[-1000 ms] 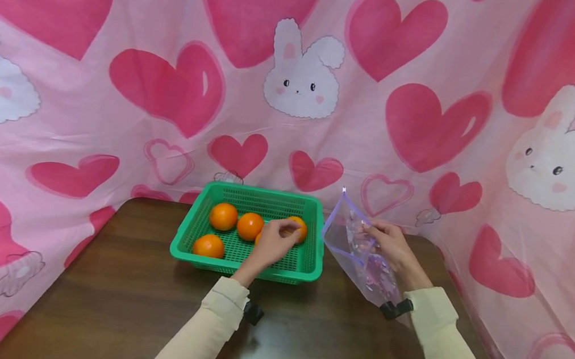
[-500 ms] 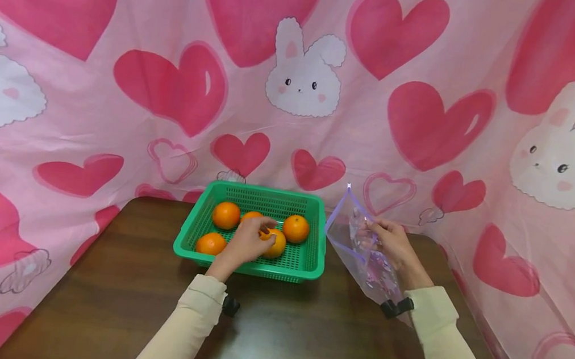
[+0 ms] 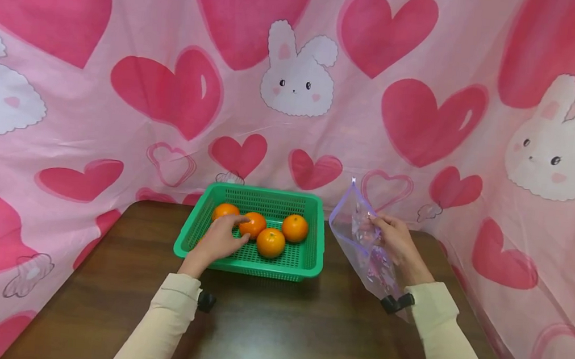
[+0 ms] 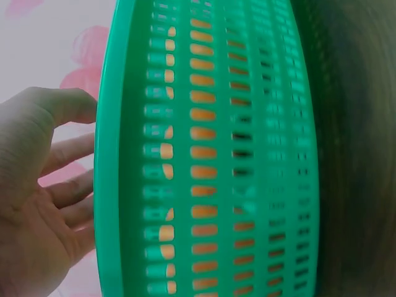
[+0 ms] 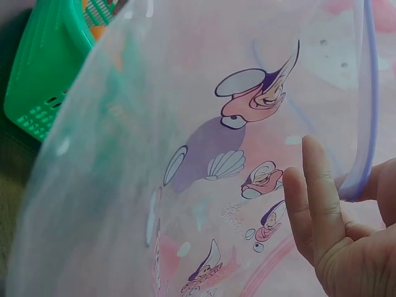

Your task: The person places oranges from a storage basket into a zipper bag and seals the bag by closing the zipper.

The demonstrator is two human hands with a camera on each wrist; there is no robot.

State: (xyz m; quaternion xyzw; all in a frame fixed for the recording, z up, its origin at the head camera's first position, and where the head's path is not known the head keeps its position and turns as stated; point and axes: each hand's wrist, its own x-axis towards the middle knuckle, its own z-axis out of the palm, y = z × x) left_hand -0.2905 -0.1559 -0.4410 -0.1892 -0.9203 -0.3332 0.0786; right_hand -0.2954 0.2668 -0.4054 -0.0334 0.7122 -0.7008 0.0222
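Note:
Several oranges (image 3: 270, 242) lie in a green plastic basket (image 3: 313, 264) on the table. My left hand (image 3: 217, 240) hovers over the basket's left part, thumb and fingers apart, with nothing between them. It covers most of the orange at the front left. In the left wrist view the basket's slotted wall hides the fingertips of my left hand (image 4: 43, 173). To the right of the basket, my right hand (image 3: 396, 243) pinches the rim of a clear zip bag (image 3: 358, 254) with purple edging. The bag hangs with its mouth spread; the right wrist view shows cartoon prints on the bag (image 5: 204, 161).
The brown wooden table (image 3: 274, 332) extends in front of the basket. A pink cloth (image 3: 312, 136) with hearts and rabbits hangs close behind the table and along its sides. The bag stands just beside the basket's right rim.
My left hand has moved left across the basket, from the right-hand oranges to the left side, uncovering the middle and right oranges. The right hand keeps hold of the bag, nearly in place.

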